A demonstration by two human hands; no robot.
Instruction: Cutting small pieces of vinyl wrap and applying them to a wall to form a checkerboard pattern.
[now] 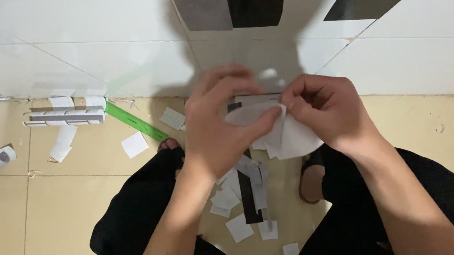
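Observation:
Both of my hands are raised over my knees and meet on a curved white paper backing sheet (293, 138). My left hand (220, 125) pinches its upper left edge between thumb and fingers. My right hand (328, 110) pinches the same sheet from the right, fingertips close to the left thumb. A rounded flap of the sheet hangs below my right hand. Behind my hands, part of a grey and black strip (250, 191) runs down between my legs.
Several white paper scraps (237, 227) lie on the beige tile floor between my feet. A rolled grey and white sheet (65, 116) and a green ruler (137, 124) lie by the white wall at left. Black and grey squares (256, 9) are stuck on the wall.

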